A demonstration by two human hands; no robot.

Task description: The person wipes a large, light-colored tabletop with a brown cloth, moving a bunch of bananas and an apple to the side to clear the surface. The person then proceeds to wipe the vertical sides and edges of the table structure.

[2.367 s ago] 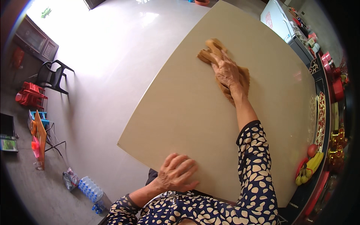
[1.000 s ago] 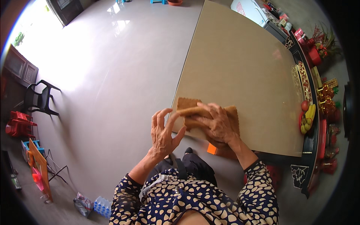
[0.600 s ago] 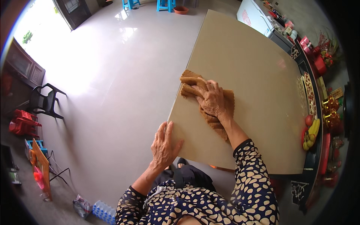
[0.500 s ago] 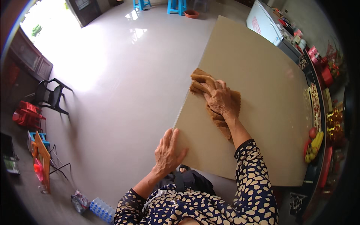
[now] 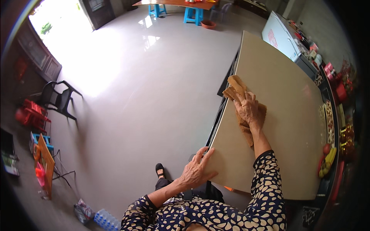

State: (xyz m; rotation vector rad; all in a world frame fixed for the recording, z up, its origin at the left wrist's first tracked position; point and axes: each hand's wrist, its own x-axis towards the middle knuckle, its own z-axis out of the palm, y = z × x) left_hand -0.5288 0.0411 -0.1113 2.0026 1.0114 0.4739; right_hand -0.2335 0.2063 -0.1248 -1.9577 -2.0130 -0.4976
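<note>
A beige, smooth tabletop [image 5: 285,115] stretches away on my right. My right hand [image 5: 248,109] presses on a crumpled brown cloth [image 5: 236,85] near its left edge, fingers bent over the fabric. Folds of the cloth spread past the hand on both sides. My left hand [image 5: 194,169] rests at the tabletop's near left corner, fingers stretched out and nothing held in them.
A black chair [image 5: 59,99], red stools [image 5: 34,115] and a leaning wooden board [image 5: 46,163] stand at left. Fruit [image 5: 327,158] lies by the tabletop's right side. Ahead are a white chest freezer [image 5: 280,36], blue stools [image 5: 193,15] and a basin [image 5: 208,24].
The view has shifted, so the tabletop sits farther right. My right hand and the cloth remain together near the left edge. One of my feet now shows on the floor.
</note>
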